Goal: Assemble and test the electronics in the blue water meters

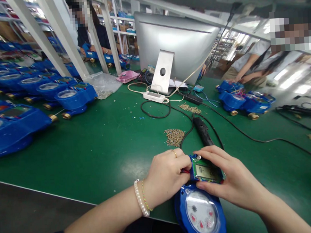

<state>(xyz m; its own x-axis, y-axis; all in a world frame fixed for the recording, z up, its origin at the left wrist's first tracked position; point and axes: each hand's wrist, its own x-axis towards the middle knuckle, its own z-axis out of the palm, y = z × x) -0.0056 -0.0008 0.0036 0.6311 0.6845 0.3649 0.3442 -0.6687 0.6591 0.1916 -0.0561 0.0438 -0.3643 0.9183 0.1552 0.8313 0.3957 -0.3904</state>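
A blue meter (179, 212) with a round clear dial lies at the table's near edge. At its upper end sits a green circuit board (196, 166) with a small lit display. My left hand (166, 173) is closed at the left side of the board, its fingers pinched on red wires (184, 171). Thumb and fingers of my right hand (233, 178) grip the board's right part from above and below. A black power screwdriver (202, 130) lies just beyond the board, and a pile of small screws (174, 137) is to its left.
Rows of blue meters (75, 100) fill the left side. A monitor (175, 42), white adapter (154, 97), cables and more screws (190, 108) lie ahead. Other meters (233, 100) stand at right. People work across the table and at the right.
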